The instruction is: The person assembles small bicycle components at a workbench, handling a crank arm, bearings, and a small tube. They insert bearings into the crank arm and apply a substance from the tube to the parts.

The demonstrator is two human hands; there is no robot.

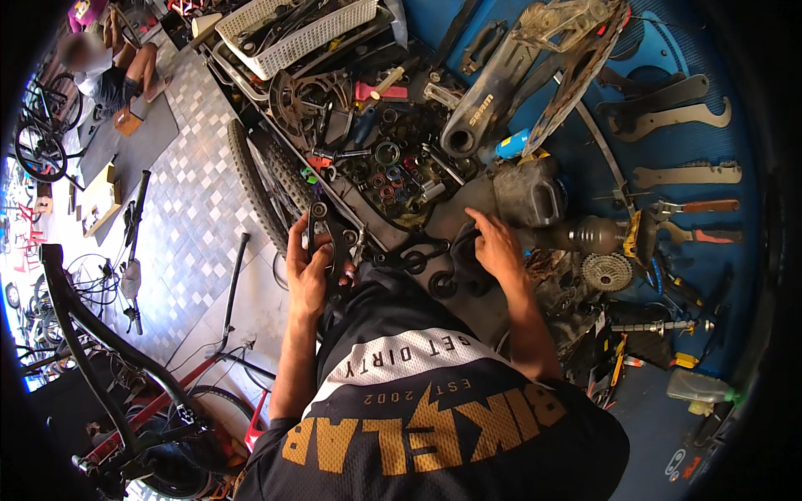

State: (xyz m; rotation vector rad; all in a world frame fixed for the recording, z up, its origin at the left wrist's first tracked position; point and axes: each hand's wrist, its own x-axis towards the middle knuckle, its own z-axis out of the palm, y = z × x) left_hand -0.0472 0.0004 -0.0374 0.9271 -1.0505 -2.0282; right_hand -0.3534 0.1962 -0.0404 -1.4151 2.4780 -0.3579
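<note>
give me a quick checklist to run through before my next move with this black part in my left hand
1. Left hand has a hold on the black part: ok, fingers and thumb are round it.
2. Right hand is free: cannot tell; it is at a dark cloth, but its grip is hidden.
3. Work area is tidy: not ok, small rings and loose parts crowd the far side.
4. Flat spanners are in view: ok, on the blue panel to the right.
5. Black part is clean and undamaged: cannot tell, too small and partly covered.
</note>
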